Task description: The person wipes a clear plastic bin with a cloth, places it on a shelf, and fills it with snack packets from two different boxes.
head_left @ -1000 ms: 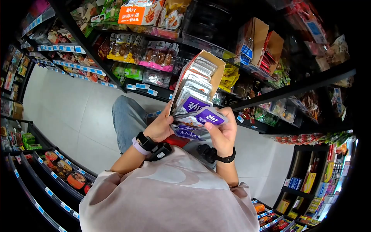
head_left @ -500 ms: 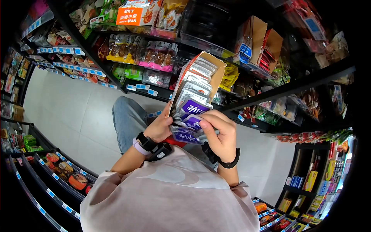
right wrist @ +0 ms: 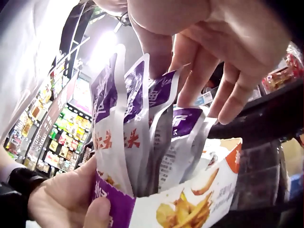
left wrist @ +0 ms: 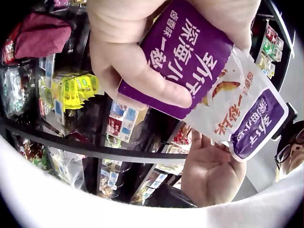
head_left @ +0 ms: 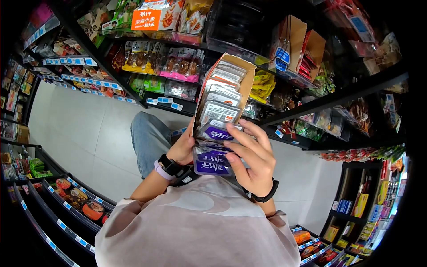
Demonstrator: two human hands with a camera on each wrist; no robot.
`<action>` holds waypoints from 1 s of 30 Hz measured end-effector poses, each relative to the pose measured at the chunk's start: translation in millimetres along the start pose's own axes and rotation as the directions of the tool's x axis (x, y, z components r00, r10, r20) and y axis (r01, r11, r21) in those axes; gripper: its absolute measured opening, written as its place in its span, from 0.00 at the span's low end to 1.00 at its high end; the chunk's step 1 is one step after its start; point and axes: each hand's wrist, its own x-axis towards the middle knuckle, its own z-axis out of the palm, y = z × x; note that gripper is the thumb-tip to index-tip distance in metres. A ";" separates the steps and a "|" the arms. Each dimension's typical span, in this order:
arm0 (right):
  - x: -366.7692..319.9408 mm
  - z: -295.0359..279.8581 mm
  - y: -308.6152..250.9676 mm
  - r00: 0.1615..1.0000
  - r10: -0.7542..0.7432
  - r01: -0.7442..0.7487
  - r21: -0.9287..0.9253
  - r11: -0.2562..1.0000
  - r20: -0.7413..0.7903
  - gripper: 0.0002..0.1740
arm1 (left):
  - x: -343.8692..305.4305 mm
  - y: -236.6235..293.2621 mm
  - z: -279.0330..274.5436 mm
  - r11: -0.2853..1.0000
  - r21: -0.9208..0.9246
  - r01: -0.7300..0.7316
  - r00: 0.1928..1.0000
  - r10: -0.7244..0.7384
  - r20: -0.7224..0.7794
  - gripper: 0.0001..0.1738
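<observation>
In the head view my left hand (head_left: 181, 149) grips the side of an open cardboard display box (head_left: 247, 91) packed with rows of snack pouches (head_left: 221, 112). Its fingers wrap the purple and white front of the box (left wrist: 197, 52) in the left wrist view. Several pouches with purple tops (head_left: 211, 167) lean out over the front edge toward my body. My right hand (head_left: 254, 162) has its fingers spread, fingertips on the purple tops. From the right wrist, thumb and fingers reach down among the fanned pouches (right wrist: 137, 99), above the box wall (right wrist: 190, 199).
Shelves ahead carry hanging snack packs (head_left: 182, 64), an orange and white box (head_left: 146, 20) and an open carton (head_left: 291, 42). A black shelf edge (head_left: 333, 98) runs along the right. Slanted black racks (head_left: 58, 213) stand behind on the left, on a pale tiled floor (head_left: 71, 120).
The right hand has gone from gripping a pouch to spreading its fingers over the tops. More purple pouches now lean forward toward the body. The left hand keeps its grip on the box.
</observation>
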 end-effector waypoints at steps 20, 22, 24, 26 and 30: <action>1.7 12.1 6.8 0.996 -0.017 0.000 0.195 0.981 0.084 0.11 | -1.0 -0.1 -5.0 0.984 -0.161 0.078 0.993 -0.091 -0.076 0.47; 2.4 11.0 5.7 0.995 -0.024 0.007 0.175 0.985 0.099 0.10 | 0.3 2.4 -3.4 0.996 -0.072 0.055 0.994 -0.061 -0.088 0.47; 3.4 9.8 3.4 0.994 -0.028 0.010 0.166 0.986 0.108 0.10 | -0.9 -0.8 -5.9 0.989 -0.127 0.072 0.993 -0.083 -0.086 0.47; 3.0 9.5 2.7 0.993 -0.032 0.013 0.157 0.987 0.118 0.09 | -1.9 -1.8 -5.3 0.980 -0.180 0.089 0.991 -0.105 -0.084 0.47; 1.7 9.9 4.2 0.990 -0.037 0.012 0.176 0.984 0.140 0.09 | -2.9 -1.4 -6.7 0.969 -0.212 0.125 0.978 -0.157 -0.140 0.45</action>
